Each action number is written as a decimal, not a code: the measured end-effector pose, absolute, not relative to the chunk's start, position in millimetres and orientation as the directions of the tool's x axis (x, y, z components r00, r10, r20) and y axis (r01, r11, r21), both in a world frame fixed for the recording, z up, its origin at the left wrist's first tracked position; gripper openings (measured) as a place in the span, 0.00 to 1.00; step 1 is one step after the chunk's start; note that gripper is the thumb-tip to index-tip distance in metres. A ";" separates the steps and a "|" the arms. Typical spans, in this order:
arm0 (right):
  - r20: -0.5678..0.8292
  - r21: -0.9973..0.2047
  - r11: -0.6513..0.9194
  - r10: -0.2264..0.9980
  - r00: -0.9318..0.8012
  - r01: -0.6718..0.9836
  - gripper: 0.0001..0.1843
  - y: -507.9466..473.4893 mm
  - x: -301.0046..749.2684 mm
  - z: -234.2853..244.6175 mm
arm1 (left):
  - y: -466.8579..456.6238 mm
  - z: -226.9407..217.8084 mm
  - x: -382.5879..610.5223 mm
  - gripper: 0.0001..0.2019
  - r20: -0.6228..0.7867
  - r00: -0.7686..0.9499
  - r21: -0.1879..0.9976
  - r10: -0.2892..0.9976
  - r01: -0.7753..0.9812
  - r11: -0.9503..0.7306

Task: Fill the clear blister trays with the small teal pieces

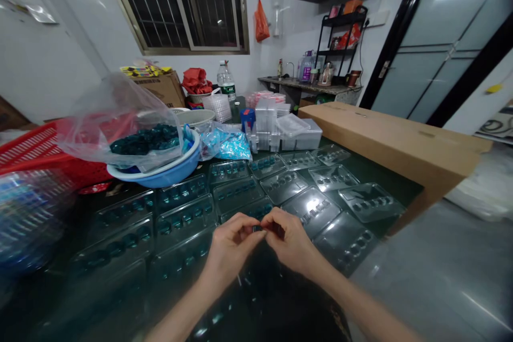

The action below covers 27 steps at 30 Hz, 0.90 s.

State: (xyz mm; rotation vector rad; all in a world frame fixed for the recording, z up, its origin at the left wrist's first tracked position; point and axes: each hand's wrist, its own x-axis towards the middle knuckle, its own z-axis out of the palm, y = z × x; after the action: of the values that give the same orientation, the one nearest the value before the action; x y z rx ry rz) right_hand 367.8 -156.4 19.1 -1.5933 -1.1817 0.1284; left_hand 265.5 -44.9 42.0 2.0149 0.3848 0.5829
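Observation:
My left hand (231, 243) and my right hand (289, 239) meet above the dark table, fingers pinched together on a small dark piece (258, 228) held between them; I cannot make out what it is. Beneath and around them lie several clear plastic blister trays (188, 219), many with small teal pieces in their pockets. The trays to the right (371, 200) look unfilled. A blue basin (168, 171) at the left holds a clear bag (120, 112) of teal pieces.
A red basket (36, 149) stands at the far left. A long cardboard box (385, 139) runs along the table's right side. Stacks of clear plastic boxes (280, 128) and a water bottle (226, 83) stand at the back. A kitchen counter (308, 85) lies beyond.

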 end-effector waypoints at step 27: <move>0.299 -0.940 0.087 0.674 0.675 0.329 0.05 -154.0 355.6 10.1 | -57.7 33.6 277.1 0.13 -0.327 0.875 0.867 0.358 0.126 0.482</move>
State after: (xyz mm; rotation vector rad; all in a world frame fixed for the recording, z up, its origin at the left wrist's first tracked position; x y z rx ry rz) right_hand 355.6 -154.0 10.1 -1.5145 -0.8675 0.3123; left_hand 277.1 -57.7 33.6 1.0710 0.5106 0.1492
